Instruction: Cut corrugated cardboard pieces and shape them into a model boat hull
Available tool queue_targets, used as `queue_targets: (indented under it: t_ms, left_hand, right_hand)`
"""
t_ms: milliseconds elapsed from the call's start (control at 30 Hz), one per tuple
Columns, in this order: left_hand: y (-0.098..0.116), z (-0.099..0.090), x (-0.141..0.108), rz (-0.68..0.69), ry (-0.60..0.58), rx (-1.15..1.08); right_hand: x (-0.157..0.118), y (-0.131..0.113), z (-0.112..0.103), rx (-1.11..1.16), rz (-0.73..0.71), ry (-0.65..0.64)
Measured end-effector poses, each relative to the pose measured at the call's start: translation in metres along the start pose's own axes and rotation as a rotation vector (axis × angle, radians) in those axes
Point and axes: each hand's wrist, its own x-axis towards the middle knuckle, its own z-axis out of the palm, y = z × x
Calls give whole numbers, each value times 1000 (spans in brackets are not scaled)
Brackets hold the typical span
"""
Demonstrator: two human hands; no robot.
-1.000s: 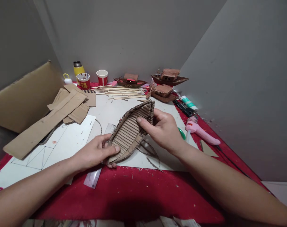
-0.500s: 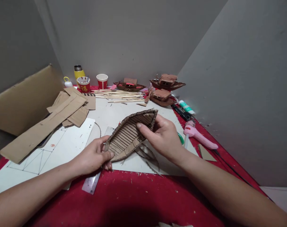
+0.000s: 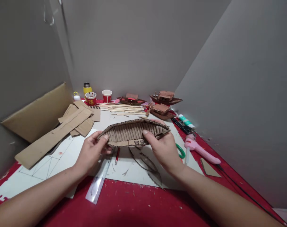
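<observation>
A small cardboard boat hull [image 3: 125, 131] with a ribbed, corrugated inside is held up above the white paper sheet. My left hand [image 3: 90, 151] pinches its left tip, thumb on the inner side. My right hand [image 3: 165, 149] grips the right end, with the thumb pressed inside and the other fingers hidden behind. Below the hull lie a red pencil [image 3: 117, 156], a clear ruler [image 3: 97, 186] and thin curved cardboard strips [image 3: 149, 165]. Green scissor-like handles [image 3: 180, 150] show beside my right hand.
Cut cardboard pieces [image 3: 55, 135] lie at the left, before a large cardboard panel [image 3: 39, 113]. Behind are wooden sticks [image 3: 124, 108], paper cups [image 3: 106, 96] and finished brown model boats [image 3: 165, 97]. A pink glue gun [image 3: 202, 151] with its cord lies at the right.
Both hands have turned the hull from a slant to nearly level, its right end coming down and its left end up. The camera view has tilted up slightly.
</observation>
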Motion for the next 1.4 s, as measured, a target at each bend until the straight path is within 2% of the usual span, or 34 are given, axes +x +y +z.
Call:
queue_targets:
  t_ms: [133, 233, 300, 367, 433, 533, 633, 767, 900, 1100, 1267, 1400]
  left_hand:
    - [-2, 10, -6, 27, 16, -82]
    - [6, 6, -4, 94, 44, -4]
    - [18, -2, -2, 127, 20, 58]
    - [32, -11, -2, 119, -26, 141]
    - [43, -18, -5, 82, -110, 238]
    - [50, -16, -13, 20, -305, 341]
    - [46, -6, -21, -15, -504, 381]
    - [34, 7, -29, -32, -617, 429]
    - [26, 14, -31, 10, -608, 479]
    - [16, 18, -33, -37, -590, 356]
    - [9, 17, -35, 27, -539, 407]
    - [4, 18, -32, 99, -504, 516]
  right_hand:
    - [-17, -2, 10, 94, 98, -5]
    - [-29, -7, 7, 178, 242, -208]
    - [-31, -15, -3, 197, 291, -338]
    - [-26, -24, -15, 182, 261, -343]
    - [-19, -37, -27, 139, 182, -314]
    - [-11, -54, -32, 51, 94, -404]
    - [-16, -64, -21, -27, 89, -524]
    - [-28, -60, 0, -48, 79, -591]
    - [-32, -53, 7, -38, 88, -580]
    - [-28, -43, 6, 43, 254, -598]
    - [-25, -30, 8, 133, 372, -683]
    - [-26, -24, 11, 47, 302, -683]
